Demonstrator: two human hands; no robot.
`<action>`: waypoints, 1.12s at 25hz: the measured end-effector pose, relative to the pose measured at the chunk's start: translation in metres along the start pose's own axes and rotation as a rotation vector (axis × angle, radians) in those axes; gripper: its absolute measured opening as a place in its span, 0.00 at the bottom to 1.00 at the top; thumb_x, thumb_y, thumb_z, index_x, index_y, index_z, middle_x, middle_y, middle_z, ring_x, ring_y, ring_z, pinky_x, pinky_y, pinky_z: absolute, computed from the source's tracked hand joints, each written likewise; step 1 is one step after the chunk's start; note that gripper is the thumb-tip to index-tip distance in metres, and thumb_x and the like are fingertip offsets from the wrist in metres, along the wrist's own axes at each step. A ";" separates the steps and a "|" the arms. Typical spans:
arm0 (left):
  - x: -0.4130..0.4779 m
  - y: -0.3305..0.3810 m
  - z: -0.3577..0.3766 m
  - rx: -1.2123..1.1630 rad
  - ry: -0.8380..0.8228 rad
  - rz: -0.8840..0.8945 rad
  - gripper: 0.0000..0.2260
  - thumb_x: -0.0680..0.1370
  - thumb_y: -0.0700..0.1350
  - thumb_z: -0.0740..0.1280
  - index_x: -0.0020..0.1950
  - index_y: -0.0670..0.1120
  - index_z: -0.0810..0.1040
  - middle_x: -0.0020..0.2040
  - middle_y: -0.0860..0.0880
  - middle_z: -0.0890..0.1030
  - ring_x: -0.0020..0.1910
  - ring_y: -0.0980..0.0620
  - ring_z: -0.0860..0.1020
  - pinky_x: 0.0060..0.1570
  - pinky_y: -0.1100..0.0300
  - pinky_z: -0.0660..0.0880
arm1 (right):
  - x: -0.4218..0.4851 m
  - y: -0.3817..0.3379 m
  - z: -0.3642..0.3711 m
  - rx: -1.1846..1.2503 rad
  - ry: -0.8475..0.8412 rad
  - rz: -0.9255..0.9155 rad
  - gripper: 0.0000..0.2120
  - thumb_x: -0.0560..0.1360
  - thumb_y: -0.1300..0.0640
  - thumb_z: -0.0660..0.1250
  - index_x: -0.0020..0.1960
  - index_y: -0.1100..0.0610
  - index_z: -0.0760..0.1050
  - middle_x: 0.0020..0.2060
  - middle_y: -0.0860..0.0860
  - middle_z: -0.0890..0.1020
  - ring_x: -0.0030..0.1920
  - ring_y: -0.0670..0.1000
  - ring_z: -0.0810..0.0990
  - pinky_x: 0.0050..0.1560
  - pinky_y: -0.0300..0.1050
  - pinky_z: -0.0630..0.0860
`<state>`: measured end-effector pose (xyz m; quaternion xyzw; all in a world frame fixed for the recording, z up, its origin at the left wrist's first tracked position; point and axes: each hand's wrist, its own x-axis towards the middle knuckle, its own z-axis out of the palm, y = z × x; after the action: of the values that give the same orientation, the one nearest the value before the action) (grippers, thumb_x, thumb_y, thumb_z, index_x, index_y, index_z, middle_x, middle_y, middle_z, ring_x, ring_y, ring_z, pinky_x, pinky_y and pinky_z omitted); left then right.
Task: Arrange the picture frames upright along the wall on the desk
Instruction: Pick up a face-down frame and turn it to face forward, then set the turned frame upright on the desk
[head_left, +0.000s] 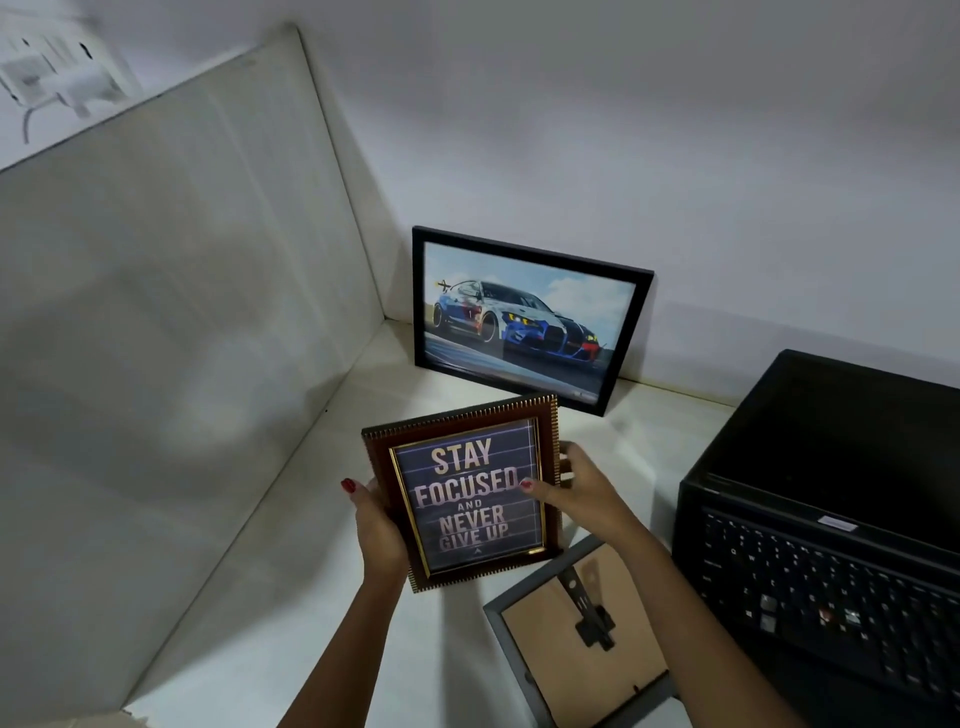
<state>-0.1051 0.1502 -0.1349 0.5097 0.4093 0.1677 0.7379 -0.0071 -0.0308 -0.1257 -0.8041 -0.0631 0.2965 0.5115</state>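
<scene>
Head camera view, looking down at a white desk (291, 597) set in a corner between a pale side panel and a white wall. A person holds a small brown wooden picture frame with gilt trim and the words "Stay focused and never give up" (462, 493) above the desk's middle, face up toward the camera. The left hand (379, 530) is closed around the frame's left edge, thumb on the front. The right hand (576, 483) grips the right edge, thumb pressed on the glass, fingers behind.

At the desk's back edge, near the left corner, a black-framed picture of a blue and white racing car (524, 317) already leans upright against the wall. A grey frame lying face down, its cardboard back and black stand showing (576, 634), rests near the front edge, just beside an open black laptop (826, 509) on the right.

The held frame looks light and stiff, though its glazed front is likely fragile and smooth. Holding it by both side rails seems safest.
</scene>
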 end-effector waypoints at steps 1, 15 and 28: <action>-0.002 -0.005 -0.004 0.000 0.055 0.006 0.26 0.80 0.58 0.43 0.47 0.45 0.75 0.38 0.52 0.82 0.40 0.53 0.81 0.40 0.63 0.74 | -0.011 0.005 -0.005 0.011 0.104 0.001 0.23 0.71 0.51 0.68 0.63 0.54 0.65 0.53 0.50 0.75 0.53 0.51 0.75 0.45 0.41 0.74; -0.118 -0.079 0.007 0.344 -0.218 -0.753 0.16 0.73 0.53 0.65 0.49 0.41 0.73 0.46 0.41 0.77 0.46 0.43 0.75 0.46 0.50 0.71 | -0.118 0.072 -0.047 -0.238 0.277 0.083 0.23 0.74 0.63 0.64 0.68 0.56 0.63 0.61 0.60 0.75 0.57 0.58 0.74 0.51 0.42 0.70; -0.270 -0.098 0.208 0.500 -0.786 -0.578 0.02 0.75 0.44 0.66 0.44 0.46 0.78 0.41 0.46 0.80 0.44 0.49 0.77 0.47 0.54 0.73 | -0.336 0.189 -0.252 0.330 0.720 0.211 0.17 0.78 0.53 0.58 0.66 0.52 0.67 0.64 0.55 0.73 0.61 0.57 0.72 0.59 0.50 0.71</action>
<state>-0.1247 -0.1988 -0.0752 0.5605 0.2535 -0.3473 0.7077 -0.1827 -0.4534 -0.0742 -0.7657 0.2513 0.0529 0.5897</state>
